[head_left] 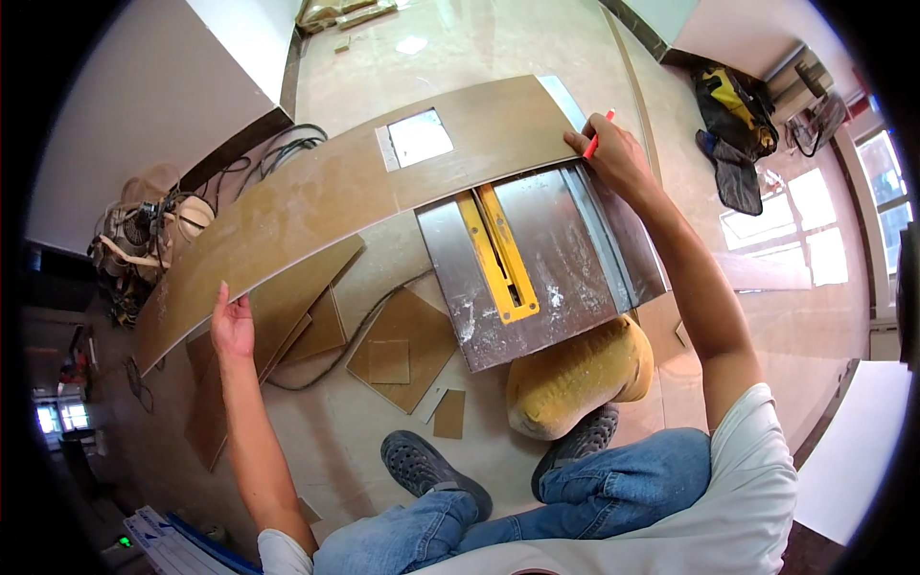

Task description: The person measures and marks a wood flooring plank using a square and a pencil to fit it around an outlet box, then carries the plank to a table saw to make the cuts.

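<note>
A long tan panel [316, 196] with a rectangular cutout near its middle reaches across in front of me. Its right end lies over the far edge of a small table saw [561, 225], whose metal top has a yellow slot plate [494, 254]. My left hand [233, 331] holds up the panel's near edge toward its left end, palm upward; its fingertips are partly hidden underneath. At the right end my right hand [618, 158] grips the panel's corner. A red pencil or marker [600, 132] is also tucked in that hand's fingers.
Cut panel pieces [407, 335] lie on the floor under the panel, beside a dark cable. A dusty yellow bag-like bundle [575, 379] sits under the saw by my feet. At left stands a machine with hoses [144, 235]; a black-and-yellow tool bag [733, 115] is far right.
</note>
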The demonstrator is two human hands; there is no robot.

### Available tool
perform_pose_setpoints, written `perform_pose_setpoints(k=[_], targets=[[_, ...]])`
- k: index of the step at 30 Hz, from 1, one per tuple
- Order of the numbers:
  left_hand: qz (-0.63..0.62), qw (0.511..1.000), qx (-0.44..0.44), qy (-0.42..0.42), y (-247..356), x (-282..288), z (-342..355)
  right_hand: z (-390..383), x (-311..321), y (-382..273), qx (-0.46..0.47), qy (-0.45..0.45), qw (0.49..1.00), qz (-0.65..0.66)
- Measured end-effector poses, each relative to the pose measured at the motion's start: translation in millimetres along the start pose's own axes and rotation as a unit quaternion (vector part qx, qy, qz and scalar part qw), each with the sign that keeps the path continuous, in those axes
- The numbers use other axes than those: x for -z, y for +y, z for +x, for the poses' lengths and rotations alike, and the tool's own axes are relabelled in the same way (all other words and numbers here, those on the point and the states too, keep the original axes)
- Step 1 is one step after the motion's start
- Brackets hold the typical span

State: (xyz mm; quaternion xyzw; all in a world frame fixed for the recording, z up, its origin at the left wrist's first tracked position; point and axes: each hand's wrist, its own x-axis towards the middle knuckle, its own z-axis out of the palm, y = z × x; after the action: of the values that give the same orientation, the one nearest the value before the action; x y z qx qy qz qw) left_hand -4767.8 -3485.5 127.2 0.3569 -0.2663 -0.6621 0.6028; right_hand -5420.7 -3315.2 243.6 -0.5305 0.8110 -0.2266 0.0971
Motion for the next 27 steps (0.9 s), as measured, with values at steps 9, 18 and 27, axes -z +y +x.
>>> perform_pose_setpoints(k=[9,18,27], targets=[[-0.039,0.999,0.021,0.022,-2.8,4.9,-4.1,-5.5,3.9,-4.9,-0.010,-0.013,1.000,0.009],[-0.006,1.000,0.013,0.014,-1.3,8.9,-5.0,-13.0,8.6,-6.1,-0.025,-0.027,0.999,0.018],[-0.008,1.000,0.015,0.013,1.6,8.6,-14.2,-22.7,10.0,-7.7,-0.016,-0.019,1.000,0.014]])
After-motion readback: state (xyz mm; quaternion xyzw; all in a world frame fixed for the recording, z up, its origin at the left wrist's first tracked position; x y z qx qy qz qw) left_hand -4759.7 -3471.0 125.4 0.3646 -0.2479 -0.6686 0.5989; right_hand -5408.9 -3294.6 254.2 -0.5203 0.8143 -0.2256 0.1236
